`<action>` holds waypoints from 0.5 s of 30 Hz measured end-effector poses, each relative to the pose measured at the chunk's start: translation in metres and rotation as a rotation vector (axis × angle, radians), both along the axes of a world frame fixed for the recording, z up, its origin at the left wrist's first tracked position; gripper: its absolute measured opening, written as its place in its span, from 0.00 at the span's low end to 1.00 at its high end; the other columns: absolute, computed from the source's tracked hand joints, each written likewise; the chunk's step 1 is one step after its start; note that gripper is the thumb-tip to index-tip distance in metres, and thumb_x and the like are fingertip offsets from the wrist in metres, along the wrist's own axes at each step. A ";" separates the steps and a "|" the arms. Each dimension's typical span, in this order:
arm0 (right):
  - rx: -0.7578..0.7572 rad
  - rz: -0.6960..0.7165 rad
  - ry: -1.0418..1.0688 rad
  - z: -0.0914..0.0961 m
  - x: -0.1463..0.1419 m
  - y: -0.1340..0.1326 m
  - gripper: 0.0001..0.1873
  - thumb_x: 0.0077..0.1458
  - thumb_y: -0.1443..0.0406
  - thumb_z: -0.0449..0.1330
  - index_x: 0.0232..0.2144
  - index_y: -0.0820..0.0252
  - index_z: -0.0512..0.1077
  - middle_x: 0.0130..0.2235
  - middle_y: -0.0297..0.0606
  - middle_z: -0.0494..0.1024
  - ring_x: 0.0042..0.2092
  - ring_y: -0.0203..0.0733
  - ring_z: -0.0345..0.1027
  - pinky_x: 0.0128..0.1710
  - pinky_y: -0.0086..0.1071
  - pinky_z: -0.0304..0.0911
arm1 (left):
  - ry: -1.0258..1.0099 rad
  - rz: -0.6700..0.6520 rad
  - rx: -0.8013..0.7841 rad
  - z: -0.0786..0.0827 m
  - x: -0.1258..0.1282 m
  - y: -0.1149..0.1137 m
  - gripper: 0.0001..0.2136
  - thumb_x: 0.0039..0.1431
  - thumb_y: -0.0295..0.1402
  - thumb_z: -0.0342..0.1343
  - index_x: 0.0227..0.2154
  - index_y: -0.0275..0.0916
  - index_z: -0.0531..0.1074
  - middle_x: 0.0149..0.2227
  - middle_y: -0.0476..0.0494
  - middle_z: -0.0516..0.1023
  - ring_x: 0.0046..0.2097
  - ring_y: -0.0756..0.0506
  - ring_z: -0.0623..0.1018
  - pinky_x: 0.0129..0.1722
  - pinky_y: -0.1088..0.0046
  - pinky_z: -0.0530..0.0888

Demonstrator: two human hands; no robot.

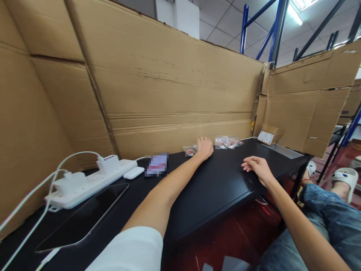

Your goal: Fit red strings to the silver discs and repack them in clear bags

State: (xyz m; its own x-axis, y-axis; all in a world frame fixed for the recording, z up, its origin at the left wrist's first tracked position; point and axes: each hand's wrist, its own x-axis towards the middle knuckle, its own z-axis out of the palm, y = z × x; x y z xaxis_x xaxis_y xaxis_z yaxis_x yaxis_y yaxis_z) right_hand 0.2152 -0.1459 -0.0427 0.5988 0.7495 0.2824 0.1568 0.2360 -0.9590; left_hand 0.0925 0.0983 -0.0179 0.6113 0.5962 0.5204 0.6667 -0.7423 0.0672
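Observation:
My left hand [205, 148] reaches to the back of the black table, knuckles up and fingers curled down. Its fingertips and anything under them are hidden. A small clear plastic packet with red and white bits [189, 151] lies against its left side. Just right of it lie several similar clear packets [227, 142] in a group by the cardboard wall. My right hand [258, 169] is over the table's right part near the front edge. Its fingers are loosely bent, and I see nothing in them.
On the left of the black table [214, 188] are a white power strip [93, 184] with cables, a tablet [84, 218], a white case [134, 172] and a pixelated phone-like item [156, 165]. A labelled brown package [269, 135] rests back right. Cardboard walls [180, 86] enclose the table.

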 end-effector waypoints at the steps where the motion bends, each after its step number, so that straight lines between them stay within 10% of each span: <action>1: -0.001 0.000 -0.001 0.000 0.000 0.000 0.14 0.43 0.60 0.66 0.29 0.65 0.74 0.27 0.45 0.80 0.25 0.37 0.71 0.25 0.28 0.64 | -0.011 0.058 0.007 0.003 -0.007 0.007 0.21 0.62 0.35 0.45 0.48 0.22 0.70 0.52 0.17 0.67 0.57 0.26 0.62 0.54 0.50 0.56; 6: -0.007 0.001 0.002 0.001 -0.001 -0.001 0.14 0.43 0.60 0.66 0.29 0.66 0.74 0.27 0.45 0.80 0.25 0.37 0.71 0.25 0.28 0.64 | 0.079 0.286 -0.064 0.012 -0.023 0.026 0.25 0.52 0.42 0.58 0.47 0.27 0.72 0.52 0.21 0.68 0.55 0.28 0.64 0.52 0.55 0.59; 15: -0.009 0.014 -0.035 -0.002 0.001 0.000 0.14 0.44 0.59 0.65 0.29 0.65 0.74 0.27 0.45 0.80 0.25 0.37 0.71 0.26 0.29 0.64 | 0.017 0.134 -0.344 0.027 -0.018 0.017 0.19 0.41 0.34 0.66 0.37 0.31 0.75 0.43 0.23 0.75 0.52 0.25 0.69 0.47 0.53 0.64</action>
